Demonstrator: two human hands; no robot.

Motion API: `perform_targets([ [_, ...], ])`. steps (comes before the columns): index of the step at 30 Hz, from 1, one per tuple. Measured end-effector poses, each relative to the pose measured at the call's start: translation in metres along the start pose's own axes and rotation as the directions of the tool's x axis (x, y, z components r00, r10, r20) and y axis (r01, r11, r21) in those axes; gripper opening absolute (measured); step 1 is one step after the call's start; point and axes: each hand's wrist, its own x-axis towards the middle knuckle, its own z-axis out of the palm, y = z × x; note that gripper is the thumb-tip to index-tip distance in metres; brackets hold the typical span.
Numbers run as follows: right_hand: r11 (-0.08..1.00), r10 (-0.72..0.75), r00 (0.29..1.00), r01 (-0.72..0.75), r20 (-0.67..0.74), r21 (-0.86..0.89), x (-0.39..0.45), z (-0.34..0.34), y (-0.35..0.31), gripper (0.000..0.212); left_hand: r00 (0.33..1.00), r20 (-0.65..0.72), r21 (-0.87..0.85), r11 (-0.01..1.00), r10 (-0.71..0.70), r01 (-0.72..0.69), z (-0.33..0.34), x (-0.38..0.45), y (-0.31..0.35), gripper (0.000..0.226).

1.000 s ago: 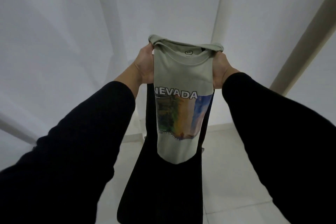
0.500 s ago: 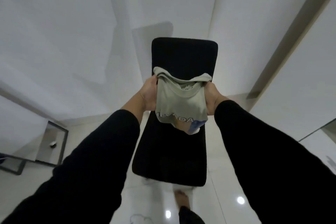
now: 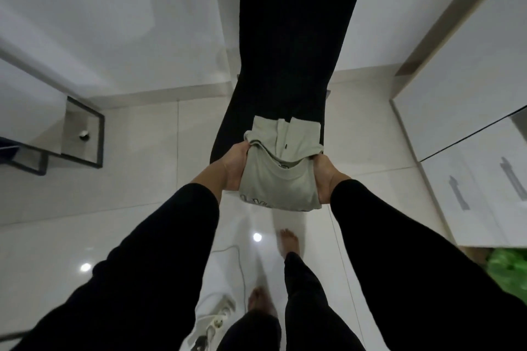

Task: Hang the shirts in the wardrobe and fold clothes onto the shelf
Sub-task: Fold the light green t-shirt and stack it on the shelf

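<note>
The grey shirt (image 3: 278, 177) is held at both sides, the left hand (image 3: 235, 167) and the right hand (image 3: 325, 178) with fingers closed around its edges, so the fold stays together. Its upper half lies on the black chair (image 3: 288, 65), which probably serves as a support for folding.

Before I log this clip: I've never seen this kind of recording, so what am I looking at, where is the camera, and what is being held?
No machine here: a person wears one wide-angle camera on the head, looking down past black sleeves. The left hand and right hand grip the sides of a grey-green T-shirt, folded partway, its far part lying on a black chair. Below are a glossy tiled floor and bare feet. White cabinet doors stand to the right.
</note>
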Motion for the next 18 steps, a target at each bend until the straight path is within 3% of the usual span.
perform_targets([
  [4, 1.0, 0.021, 0.998, -0.02, -0.064, 0.015, 0.03, -0.012, -0.019, 0.076, 1.0, -0.024, -0.04, 0.999, 0.019, -0.02, 0.001, 0.035, 0.015, 0.055],
  [8, 0.997, -0.049, 0.994, 0.054, -0.097, 0.047, 0.072, -0.022, -0.057, 0.074, 0.996, -0.069, -0.052, 0.997, 0.047, -0.05, 0.004, 0.083, 0.045, 0.054],
  [11, 0.994, -0.106, 0.967, 0.11, -0.234, 0.004, 0.118, -0.031, -0.091, 0.073, 0.973, -0.212, -0.085, 0.99, 0.092, -0.112, 0.003, 0.129, 0.068, 0.046],
  [14, 0.988, -0.127, 0.904, 0.078, -0.407, -0.137, 0.178, -0.059, -0.112, 0.056, 0.885, -0.443, 0.22, 0.974, 0.14, -0.043, -0.012, 0.194, 0.079, 0.04],
  [17, 0.994, -0.094, 0.801, 0.044, -0.591, -0.099, 0.201, -0.066, -0.118, 0.018, 0.844, -0.508, 0.477, 0.872, 0.172, 0.109, -0.025, 0.24, 0.067, 0.049],
  [18, 0.98, -0.145, 0.79, 0.032, -0.595, -0.196, 0.208, -0.066, -0.116, 0.025, 0.846, -0.508, 0.512, 0.847, 0.161, 0.147, -0.028, 0.253, 0.057, 0.054],
])
